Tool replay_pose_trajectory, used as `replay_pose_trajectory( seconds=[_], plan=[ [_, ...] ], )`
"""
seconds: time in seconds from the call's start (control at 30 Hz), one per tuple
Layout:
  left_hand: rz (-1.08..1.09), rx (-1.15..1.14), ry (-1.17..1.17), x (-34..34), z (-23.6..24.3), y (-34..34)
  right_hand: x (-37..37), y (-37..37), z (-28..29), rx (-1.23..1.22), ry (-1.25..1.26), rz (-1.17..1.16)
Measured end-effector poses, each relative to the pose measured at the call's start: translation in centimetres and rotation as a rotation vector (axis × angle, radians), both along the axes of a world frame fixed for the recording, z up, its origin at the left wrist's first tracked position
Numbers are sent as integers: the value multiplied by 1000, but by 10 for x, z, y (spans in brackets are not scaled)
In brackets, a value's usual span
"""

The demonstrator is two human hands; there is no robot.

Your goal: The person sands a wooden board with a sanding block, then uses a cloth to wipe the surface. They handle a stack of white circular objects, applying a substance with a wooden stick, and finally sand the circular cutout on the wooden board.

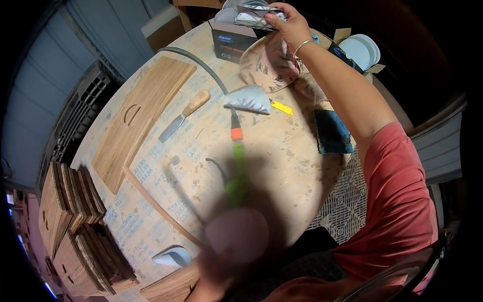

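Note:
My right hand (292, 25) is raised at the far edge of the table, its fingers closed on a silvery foil packet (254, 19) over a dark printed box (231, 41). Low in the middle and strongly blurred, my left hand (209, 282) is at a tool with a round, pale pinkish pad (239, 234), which looks like an air sander. A green hose end (239, 171) with an orange collar (236, 134) runs from it to a dark hose (201, 63). The left fingers are mostly hidden. A folded whitish pad (249, 99) lies over the hose.
A wooden-handled scraper (186, 115) lies beside a slotted wooden board (146, 113). Stacked wooden pieces (75, 194) line the left edge. Beyond are a patterned hat (266, 63), a yellow strip (282, 107), a dark blue pad (333, 132) and a white tub (359, 52).

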State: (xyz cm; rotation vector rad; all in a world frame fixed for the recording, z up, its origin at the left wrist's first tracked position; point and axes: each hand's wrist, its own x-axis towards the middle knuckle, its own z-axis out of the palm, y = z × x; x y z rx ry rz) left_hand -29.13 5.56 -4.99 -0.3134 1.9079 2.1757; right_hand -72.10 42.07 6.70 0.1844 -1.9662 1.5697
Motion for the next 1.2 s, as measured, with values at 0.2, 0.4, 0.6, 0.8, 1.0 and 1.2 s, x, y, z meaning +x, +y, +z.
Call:
replay_pose_trajectory(
  seconds=[0.2, 0.4, 0.6, 0.8, 1.0, 1.2],
  plan=[
    [36, 128, -69, -7, 20, 8, 8, -11, -3, 871, 319, -98],
    [15, 67, -44, 1, 4, 0, -21, -22, 22, 1106, 39, -124],
    [-73, -3, 52, 2, 3, -4, 6, -74, 47, 795, -98, -212],
    [-116, -2, 28, 2, 15, -1, -3, -102, 22, 1547, 210, -559],
    [-183, -85, -23, 9, -10, -9, -19, -101, 19, 1479, -101, -425],
    [-162, 132, 50, -14, 26, 14, 3, -74, 41, 1506, 64, 10]
  ],
)
